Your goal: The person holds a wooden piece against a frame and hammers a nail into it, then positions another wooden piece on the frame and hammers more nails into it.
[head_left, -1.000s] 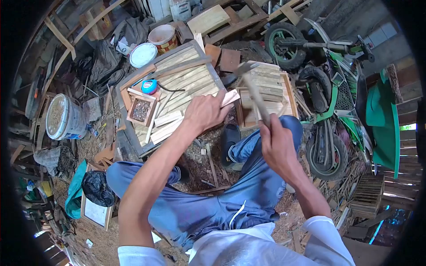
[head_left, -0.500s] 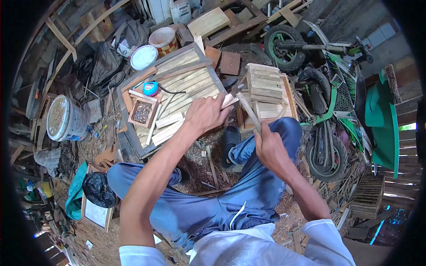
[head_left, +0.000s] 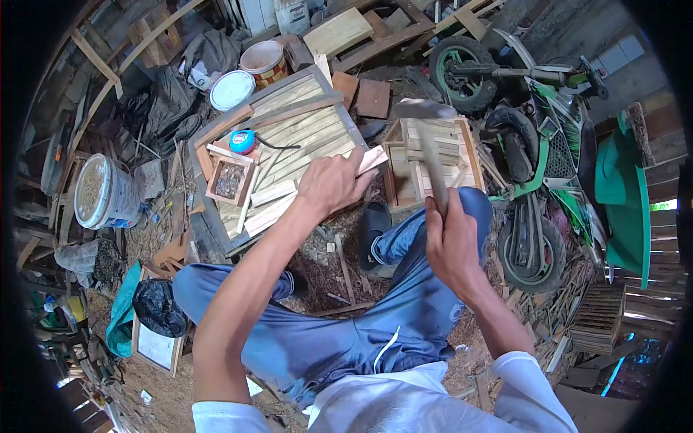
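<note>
My left hand (head_left: pixel 330 186) is closed around a short wooden strip (head_left: pixel 372 159), whose pale end sticks out past the fingers. It is over the right edge of a slatted wooden board (head_left: pixel 307 94). My right hand (head_left: pixel 453 242) grips a hammer (head_left: pixel 431 148) by its wooden handle. The hammer is raised and its head is smeared by motion, above a slatted wooden crate (head_left: pixel 468 162) near my knee. Beside my left hand, several loose wooden strips (head_left: pixel 273 193) lie on the board. A small wooden box of nails (head_left: pixel 231 180) and a blue tape measure (head_left: pixel 243 141) are also there.
A white bucket (head_left: pixel 108 191) stands at the left. Another bucket (head_left: pixel 263 61) and a round white lid (head_left: pixel 232 91) are behind the board. A green motorbike (head_left: pixel 538 155) stands at the right, near a green plastic chair (head_left: pixel 624 195). Wood scraps litter the ground.
The hammer has swung up and to the right, away from the strip's end, and now points upward. My left hand keeps its hold on the strip with little movement.
</note>
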Demonstrator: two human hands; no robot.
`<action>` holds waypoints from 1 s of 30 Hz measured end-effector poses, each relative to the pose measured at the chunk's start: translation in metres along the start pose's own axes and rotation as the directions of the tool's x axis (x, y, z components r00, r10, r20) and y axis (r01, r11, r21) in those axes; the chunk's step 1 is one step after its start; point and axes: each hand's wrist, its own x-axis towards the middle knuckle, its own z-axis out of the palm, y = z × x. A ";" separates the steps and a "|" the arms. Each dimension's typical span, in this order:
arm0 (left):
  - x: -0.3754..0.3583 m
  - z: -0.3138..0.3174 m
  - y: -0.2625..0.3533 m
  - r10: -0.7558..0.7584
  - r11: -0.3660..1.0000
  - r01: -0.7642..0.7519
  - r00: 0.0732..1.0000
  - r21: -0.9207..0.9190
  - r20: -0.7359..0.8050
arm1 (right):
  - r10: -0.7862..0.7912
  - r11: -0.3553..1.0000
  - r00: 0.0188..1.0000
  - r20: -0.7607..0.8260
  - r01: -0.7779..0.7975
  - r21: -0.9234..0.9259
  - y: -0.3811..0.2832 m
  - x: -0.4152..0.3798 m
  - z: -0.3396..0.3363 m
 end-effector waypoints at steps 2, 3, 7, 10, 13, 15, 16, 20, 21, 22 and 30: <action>0.000 0.000 0.000 -0.019 1.000 0.019 1.000 0.001 0.023 | -0.029 0.999 1.000 -0.008 0.028 -0.045 0.020 0.002 0.014; 0.000 -0.002 0.001 -0.023 1.000 0.023 0.999 -0.001 0.025 | -0.050 0.991 0.995 0.088 0.060 -0.120 0.023 0.007 0.014; 0.000 -0.002 0.000 0.022 0.999 -0.022 1.000 -0.023 -0.004 | -0.002 0.999 0.999 0.039 0.003 -0.036 0.013 0.001 0.000; 0.000 -0.002 0.000 0.003 1.000 -0.003 1.000 -0.020 0.000 | -0.015 0.995 0.990 -0.144 0.029 0.100 -0.002 -0.007 0.002; 0.000 -0.003 0.002 -0.002 1.000 0.001 1.000 -0.030 -0.003 | -0.017 0.998 0.998 0.061 0.021 -0.060 0.027 0.003 0.011; 0.002 -0.007 0.005 -0.013 1.000 0.012 0.999 0.009 0.046 | -0.019 0.996 0.993 0.119 0.029 -0.081 0.021 0.007 0.004; -0.001 -0.005 0.004 -0.004 1.000 0.004 0.999 0.009 0.037 | -0.006 0.999 0.997 0.080 0.009 -0.037 0.008 0.002 -0.001; -0.001 0.000 0.002 -0.015 1.000 0.015 0.999 -0.010 0.031 | -0.001 1.000 1.000 -0.006 0.001 0.003 0.003 -0.002 0.002; 0.000 0.000 0.002 -0.013 1.000 0.014 0.999 -0.004 0.029 | -0.004 0.998 0.999 0.048 0.007 -0.062 0.024 0.002 0.012; 0.001 -0.001 0.001 -0.012 1.000 0.012 1.000 0.006 0.020 | -0.012 0.992 0.995 0.099 0.024 -0.128 0.032 0.008 0.016; 0.001 -0.007 0.002 -0.013 1.000 0.013 0.999 -0.005 0.041 | -0.056 0.998 0.998 -0.005 0.057 0.006 -0.012 0.006 -0.016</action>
